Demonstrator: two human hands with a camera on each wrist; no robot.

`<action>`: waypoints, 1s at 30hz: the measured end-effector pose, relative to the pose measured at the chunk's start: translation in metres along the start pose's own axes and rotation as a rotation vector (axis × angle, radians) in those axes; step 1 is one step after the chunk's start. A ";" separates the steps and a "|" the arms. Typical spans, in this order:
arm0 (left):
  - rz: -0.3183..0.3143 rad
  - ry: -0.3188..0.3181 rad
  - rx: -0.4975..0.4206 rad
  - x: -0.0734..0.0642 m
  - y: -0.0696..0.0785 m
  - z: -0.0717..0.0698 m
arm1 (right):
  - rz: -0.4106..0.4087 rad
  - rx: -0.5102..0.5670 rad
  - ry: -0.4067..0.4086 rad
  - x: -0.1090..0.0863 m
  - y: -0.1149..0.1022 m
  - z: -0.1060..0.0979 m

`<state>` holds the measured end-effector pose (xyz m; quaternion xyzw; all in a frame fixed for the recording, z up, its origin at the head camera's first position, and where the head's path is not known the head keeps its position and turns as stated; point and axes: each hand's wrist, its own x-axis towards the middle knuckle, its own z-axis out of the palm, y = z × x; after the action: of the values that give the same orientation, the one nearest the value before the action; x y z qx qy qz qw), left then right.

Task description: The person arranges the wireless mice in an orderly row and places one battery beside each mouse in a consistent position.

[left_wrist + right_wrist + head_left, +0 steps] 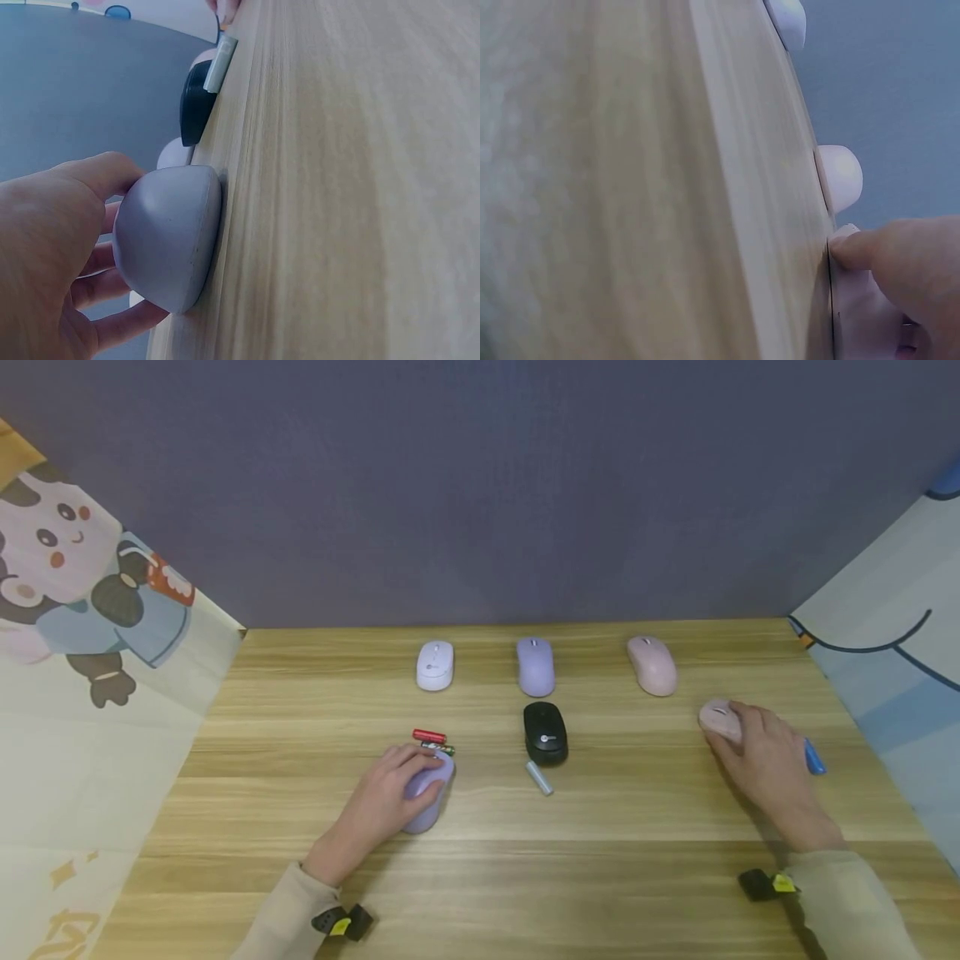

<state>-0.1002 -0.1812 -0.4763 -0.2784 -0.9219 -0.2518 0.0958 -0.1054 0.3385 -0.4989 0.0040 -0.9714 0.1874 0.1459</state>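
A light purple computer mouse (429, 806) lies on the table at centre left. My left hand (378, 797) grips it by its sides. In the left wrist view the thumb and fingers lie around the purple mouse (169, 232), whose underside is close to the tabletop. On the right, my right hand (772, 768) holds a pale pink mouse (718, 718) whose rear the hand covers. The right wrist view shows the thumb against the side of the pink mouse (862, 322). A red battery (429, 736) and a green battery (442, 748) lie just past the purple mouse.
White (435, 667), purple (536, 667) and pink (652, 667) mice stand along the back. A black mouse (545, 733) sits mid-table with a pale blue battery (539, 778) before it. A blue battery (814, 757) lies beside my right hand. A dark panel (517, 493) rises behind.
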 end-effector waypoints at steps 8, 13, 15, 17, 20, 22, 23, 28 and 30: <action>-0.006 0.000 0.001 0.000 0.001 -0.001 | -0.023 0.016 0.026 0.001 0.001 0.001; -0.012 -0.006 0.002 0.000 0.001 0.000 | -0.038 0.022 0.050 0.001 0.001 0.002; -0.007 0.003 0.000 0.000 0.000 0.001 | -0.050 0.021 0.067 0.001 0.000 0.003; 0.003 0.015 -0.005 0.000 0.000 0.002 | -0.061 0.019 0.076 0.001 -0.002 0.003; 0.004 0.014 -0.011 0.001 -0.001 0.003 | -0.055 0.016 0.059 0.002 -0.007 0.002; 0.002 0.012 -0.013 0.000 -0.001 0.002 | -0.045 0.021 0.040 0.004 -0.010 0.002; 0.001 0.011 -0.012 0.000 -0.001 0.002 | -0.035 0.017 0.027 0.004 -0.013 0.002; -0.004 0.016 -0.014 0.000 -0.001 0.003 | -0.028 0.032 0.006 0.007 -0.021 0.005; -0.012 0.008 -0.017 0.000 -0.002 0.003 | -0.038 0.042 0.009 0.008 -0.024 0.006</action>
<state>-0.1016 -0.1809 -0.4795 -0.2727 -0.9210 -0.2612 0.0958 -0.1131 0.3138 -0.4935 0.0247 -0.9663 0.2051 0.1536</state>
